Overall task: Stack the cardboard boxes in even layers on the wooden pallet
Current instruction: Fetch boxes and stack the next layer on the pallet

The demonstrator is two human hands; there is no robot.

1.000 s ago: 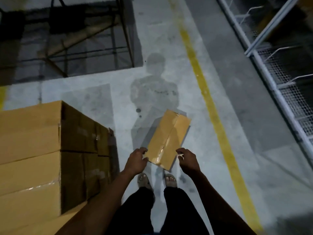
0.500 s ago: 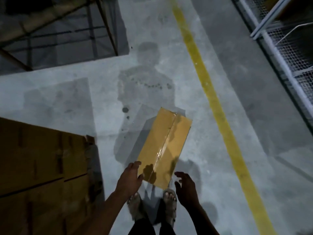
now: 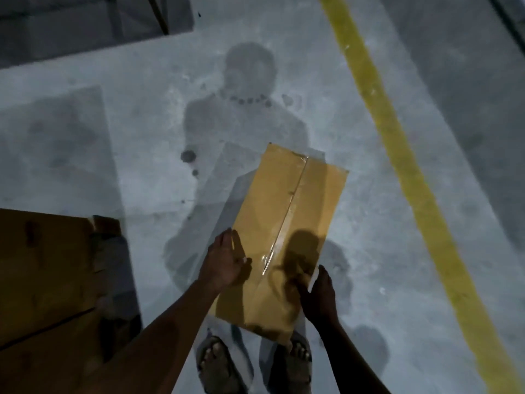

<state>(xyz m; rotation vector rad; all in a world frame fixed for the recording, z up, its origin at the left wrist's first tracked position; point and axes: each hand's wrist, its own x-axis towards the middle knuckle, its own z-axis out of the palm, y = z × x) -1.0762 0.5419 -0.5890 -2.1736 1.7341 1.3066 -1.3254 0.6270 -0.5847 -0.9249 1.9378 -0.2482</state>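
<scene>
A long, flat cardboard box (image 3: 287,211) sealed with clear tape along its middle seam lies lengthwise in front of me, low over the concrete floor. My left hand (image 3: 224,260) presses flat against its left long side, thumb on the top face. My right hand (image 3: 321,297) clasps the right long side near the close end. The box's near end covers part of my sandalled feet (image 3: 218,362). At the lower left is the top of the stacked cardboard boxes (image 3: 42,280), in shadow. The wooden pallet is hidden.
A yellow floor line (image 3: 397,155) runs diagonally on the right. My shadow falls on the grey concrete ahead. A dark metal frame and its shadow (image 3: 159,12) sit at the top left. Bare floor lies between the stack and the yellow line.
The view has dropped closer to the floor and the box looks larger. My hands left the box's near end, opened, and now sit on its two long sides.
</scene>
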